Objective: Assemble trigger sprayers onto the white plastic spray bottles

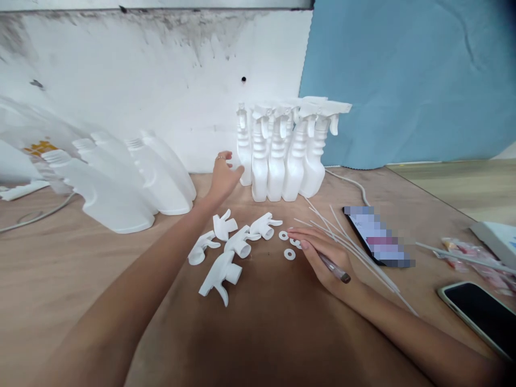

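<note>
My left hand [226, 174] reaches forward with thumb and fingers apart, right beside the leftmost white spray bottle [243, 142]; whether it touches the bottle I cannot tell. In my right hand [324, 258] lies a slim pen-like tool [332, 266] with a dark end, its front hidden by the fingers. The right fingertips are at several small white washers [289, 254], partly covering some. Between my arms lie several loose white trigger spray heads [221, 274]. More bottles with trigger heads fitted [276, 161] stand upright in a cluster.
Open white bottles without heads [116, 188] stand at the left, near a clear plastic bag [38, 145]. Thin white tubes [363, 258] lie right of my right hand. Two phones [377, 236], a cable [355, 181] and wrapped small items [467, 258] are farther right. A white wall [161, 80] closes the back.
</note>
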`<action>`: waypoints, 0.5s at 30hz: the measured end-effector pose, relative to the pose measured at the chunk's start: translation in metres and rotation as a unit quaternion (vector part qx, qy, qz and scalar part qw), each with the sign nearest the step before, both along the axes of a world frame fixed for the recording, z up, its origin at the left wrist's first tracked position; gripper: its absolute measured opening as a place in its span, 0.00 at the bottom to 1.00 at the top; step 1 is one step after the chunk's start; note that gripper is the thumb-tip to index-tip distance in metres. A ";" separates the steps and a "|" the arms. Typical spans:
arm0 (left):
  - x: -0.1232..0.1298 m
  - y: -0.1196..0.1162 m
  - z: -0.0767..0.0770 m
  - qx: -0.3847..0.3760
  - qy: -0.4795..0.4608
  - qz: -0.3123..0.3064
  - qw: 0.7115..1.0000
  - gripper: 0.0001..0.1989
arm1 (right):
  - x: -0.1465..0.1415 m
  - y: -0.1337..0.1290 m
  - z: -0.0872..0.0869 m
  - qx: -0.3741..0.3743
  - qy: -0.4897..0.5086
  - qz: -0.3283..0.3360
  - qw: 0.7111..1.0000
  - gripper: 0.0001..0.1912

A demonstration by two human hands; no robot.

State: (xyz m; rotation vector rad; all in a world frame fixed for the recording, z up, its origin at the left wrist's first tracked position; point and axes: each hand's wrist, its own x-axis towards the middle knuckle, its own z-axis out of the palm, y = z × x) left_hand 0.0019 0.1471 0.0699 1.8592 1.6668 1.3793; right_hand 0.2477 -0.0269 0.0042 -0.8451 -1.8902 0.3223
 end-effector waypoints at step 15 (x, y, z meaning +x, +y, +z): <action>0.007 0.041 -0.025 -0.075 -0.042 0.040 0.996 0.23 | -0.002 -0.003 0.002 -0.023 0.000 -0.005 1.000 0.14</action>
